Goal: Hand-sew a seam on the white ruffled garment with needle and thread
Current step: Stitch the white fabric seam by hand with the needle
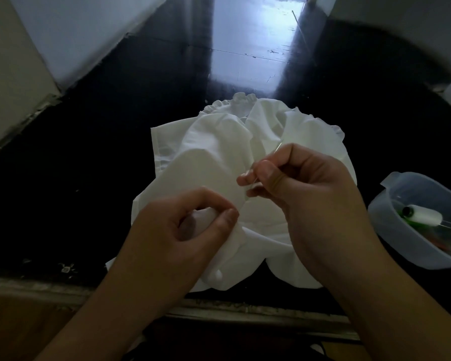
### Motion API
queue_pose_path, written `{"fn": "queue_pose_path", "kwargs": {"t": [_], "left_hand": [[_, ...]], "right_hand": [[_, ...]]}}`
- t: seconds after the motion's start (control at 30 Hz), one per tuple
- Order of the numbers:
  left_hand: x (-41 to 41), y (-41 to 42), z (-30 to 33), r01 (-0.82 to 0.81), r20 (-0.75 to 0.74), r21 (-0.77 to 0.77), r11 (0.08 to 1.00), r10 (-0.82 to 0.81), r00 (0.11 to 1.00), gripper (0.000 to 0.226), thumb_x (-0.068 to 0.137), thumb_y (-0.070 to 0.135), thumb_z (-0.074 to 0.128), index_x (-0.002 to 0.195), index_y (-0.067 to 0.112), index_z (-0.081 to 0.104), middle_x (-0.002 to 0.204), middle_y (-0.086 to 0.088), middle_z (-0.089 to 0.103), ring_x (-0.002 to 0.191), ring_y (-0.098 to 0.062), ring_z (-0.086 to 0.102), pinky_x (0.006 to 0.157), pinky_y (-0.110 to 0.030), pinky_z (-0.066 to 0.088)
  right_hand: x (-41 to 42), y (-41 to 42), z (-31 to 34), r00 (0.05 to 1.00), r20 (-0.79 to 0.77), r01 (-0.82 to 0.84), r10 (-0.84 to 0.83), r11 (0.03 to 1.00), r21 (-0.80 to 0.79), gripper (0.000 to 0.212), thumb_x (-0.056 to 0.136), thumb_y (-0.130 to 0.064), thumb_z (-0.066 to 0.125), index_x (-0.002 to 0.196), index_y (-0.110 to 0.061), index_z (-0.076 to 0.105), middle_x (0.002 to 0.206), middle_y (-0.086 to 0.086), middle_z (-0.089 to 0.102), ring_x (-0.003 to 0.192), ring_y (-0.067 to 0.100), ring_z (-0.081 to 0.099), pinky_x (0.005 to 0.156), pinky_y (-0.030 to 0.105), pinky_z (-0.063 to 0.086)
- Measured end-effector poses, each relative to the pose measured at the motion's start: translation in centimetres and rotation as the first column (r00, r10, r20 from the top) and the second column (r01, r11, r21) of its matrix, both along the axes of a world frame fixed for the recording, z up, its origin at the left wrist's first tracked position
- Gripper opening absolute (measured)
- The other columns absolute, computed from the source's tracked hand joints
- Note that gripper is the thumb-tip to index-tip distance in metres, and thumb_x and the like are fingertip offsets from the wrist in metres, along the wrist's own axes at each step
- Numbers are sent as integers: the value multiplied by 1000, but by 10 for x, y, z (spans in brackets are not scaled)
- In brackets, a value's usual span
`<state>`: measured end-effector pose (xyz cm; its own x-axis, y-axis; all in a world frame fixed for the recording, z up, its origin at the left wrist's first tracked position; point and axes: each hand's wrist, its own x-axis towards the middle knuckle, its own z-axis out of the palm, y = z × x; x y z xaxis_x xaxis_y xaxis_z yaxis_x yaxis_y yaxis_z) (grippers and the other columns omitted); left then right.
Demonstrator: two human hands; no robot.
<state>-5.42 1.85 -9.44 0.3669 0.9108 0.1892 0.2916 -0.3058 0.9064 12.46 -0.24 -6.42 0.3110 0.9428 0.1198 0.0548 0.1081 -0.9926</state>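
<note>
The white ruffled garment lies bunched on a dark glossy surface, its frilled edge at the far side. My left hand grips a fold of the fabric at the near edge, fingers curled round it. My right hand is just right of it and slightly higher, pinching a thin needle between thumb and fingertips. The needle's tip sticks up past my knuckles. The thread is too fine to make out.
A clear plastic container sits at the right, holding a white thread spool and some green and red items. The dark surface ends at a worn ledge near me. Pale walls rise at the far left.
</note>
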Motion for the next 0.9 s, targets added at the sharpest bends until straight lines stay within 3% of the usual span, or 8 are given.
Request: {"fn": "queue_pose_path", "kwargs": {"t": [0.07, 0.13, 0.2, 0.37, 0.7, 0.8, 0.9], "left_hand": [[-1, 0, -1, -2, 3, -10, 1000, 2, 1000, 7, 89, 33, 74, 83, 34, 77, 70, 13, 73, 58, -6, 67, 50, -15, 49], [-2, 1, -2, 2, -8, -13, 1000, -2, 1000, 5, 88, 38, 73, 85, 36, 77, 70, 8, 73, 59, -15, 69, 51, -33, 55], [-3, 1, -2, 11, -17, -20, 1000, -11, 1000, 5, 86, 42, 73, 88, 38, 77, 74, 8, 75, 65, -17, 73, 58, -40, 57], [-4, 2, -5, 18, -92, -29, 999, -20, 996, 8, 81, 44, 77, 88, 40, 77, 82, 20, 74, 75, -4, 73, 65, -26, 59], [-5, 4, -10, 8, -197, -48, 999, -18, 980, 12, 80, 50, 76, 89, 44, 75, 81, 26, 70, 74, 2, 70, 63, -13, 52], [-4, 5, -12, 6, -233, -42, 999, -16, 972, 10, 81, 49, 76, 89, 43, 74, 86, 32, 68, 77, 4, 69, 65, -10, 50], [-4, 7, -14, -9, -266, -27, 1000, 2, 964, 9, 83, 48, 76, 90, 43, 74, 84, 30, 69, 72, 2, 69, 61, -16, 53]], "right_hand": [[0, 0, 2, 999, -32, -4, 5, 1000, 12, 27, 95, 5, 61, 73, -10, 68, 76, 10, 75, 84, 31, 75, 81, 42, 62], [1, 1, 4, 998, -61, -5, 7, 1000, 27, 27, 96, 7, 59, 74, -7, 67, 74, 12, 73, 80, 31, 76, 79, 42, 62], [1, 1, 4, 994, -106, -9, 12, 999, 36, 26, 96, 9, 57, 75, -4, 65, 72, 14, 70, 75, 32, 75, 75, 41, 62], [1, 3, 6, 988, -154, 3, 7, 998, 61, 27, 97, 10, 55, 73, -2, 62, 68, 16, 66, 66, 31, 71, 68, 41, 61], [13, 6, 19, 971, -236, 64, -29, 988, 141, 28, 101, 6, 53, 75, -1, 60, 70, 10, 62, 68, 27, 67, 63, 37, 58], [16, 8, 20, 964, -265, 70, -23, 983, 169, 25, 101, 7, 51, 77, 1, 58, 70, 11, 60, 67, 27, 64, 64, 37, 57], [16, 9, 19, 964, -265, 74, -26, 982, 174, 25, 101, 7, 50, 78, 0, 57, 70, 10, 60, 66, 26, 63, 64, 37, 56]]}}
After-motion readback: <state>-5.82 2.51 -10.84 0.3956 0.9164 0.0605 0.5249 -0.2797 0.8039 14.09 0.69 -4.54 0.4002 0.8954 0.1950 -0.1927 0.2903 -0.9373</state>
